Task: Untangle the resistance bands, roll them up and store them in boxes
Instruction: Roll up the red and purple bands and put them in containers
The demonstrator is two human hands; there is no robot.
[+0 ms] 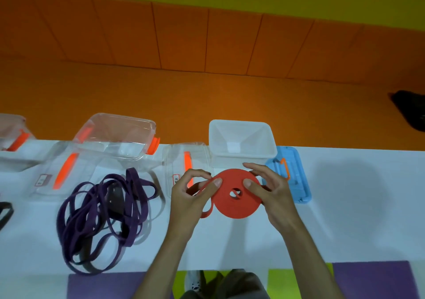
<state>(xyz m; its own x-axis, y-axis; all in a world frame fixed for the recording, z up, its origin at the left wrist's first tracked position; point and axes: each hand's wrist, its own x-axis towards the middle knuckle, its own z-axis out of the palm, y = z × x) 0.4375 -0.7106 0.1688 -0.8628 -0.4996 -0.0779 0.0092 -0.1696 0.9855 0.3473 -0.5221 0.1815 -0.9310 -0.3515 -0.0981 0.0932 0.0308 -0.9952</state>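
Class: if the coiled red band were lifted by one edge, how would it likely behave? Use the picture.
Probably it unwinds: the red band has a loose tail, and the left hand and right hand pinch it. Likely floppy, like the sprawled purple bands.

Table (356, 218) free rt of blue lid (296, 177); purple bands (133, 177) & clear boxes (119, 128) block left, white box (241, 128) behind.
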